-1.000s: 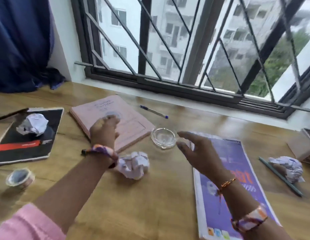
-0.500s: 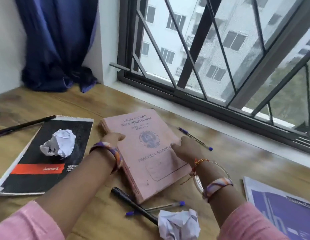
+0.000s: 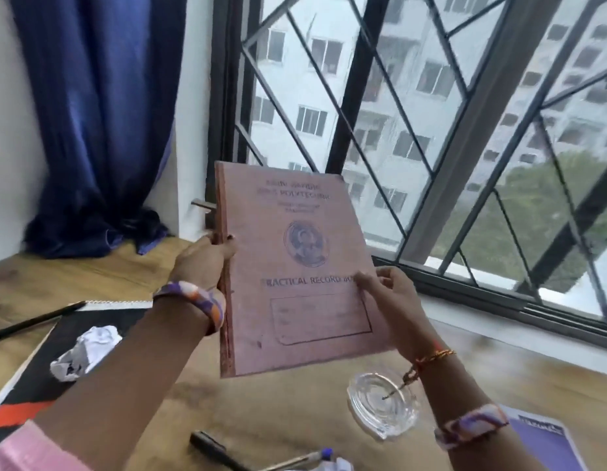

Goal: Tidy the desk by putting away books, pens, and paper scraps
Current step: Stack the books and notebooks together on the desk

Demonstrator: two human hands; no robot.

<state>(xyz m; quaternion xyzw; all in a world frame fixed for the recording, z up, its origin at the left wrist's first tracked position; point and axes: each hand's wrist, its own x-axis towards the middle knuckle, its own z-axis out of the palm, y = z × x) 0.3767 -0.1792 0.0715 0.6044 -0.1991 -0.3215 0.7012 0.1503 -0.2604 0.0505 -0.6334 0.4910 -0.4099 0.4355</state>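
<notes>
Pink practical record book (image 3: 295,266) held up off the desk (image 3: 278,409) in both hands, cover facing the camera, in front of the window grille (image 3: 380,107).

Left hand (image 3: 201,263) grips the spine edge, thumb on the cover, fingers wrapped behind; right hand (image 3: 392,300) pinches the opposite edge near the title line. Book is near-upright, tilted slightly. On the desk below: black spiral notebook (image 3: 33,379) at left with a crumpled paper ball (image 3: 86,351) on top and a black pen (image 3: 33,322) across its far corner; glass ashtray (image 3: 380,407) under the right wrist; black marker (image 3: 215,450) and what looks like a blue-capped pen (image 3: 302,461) at the bottom edge, blurred; purple book (image 3: 546,443) at lower right. Blue curtain (image 3: 91,124) in the corner.
</notes>
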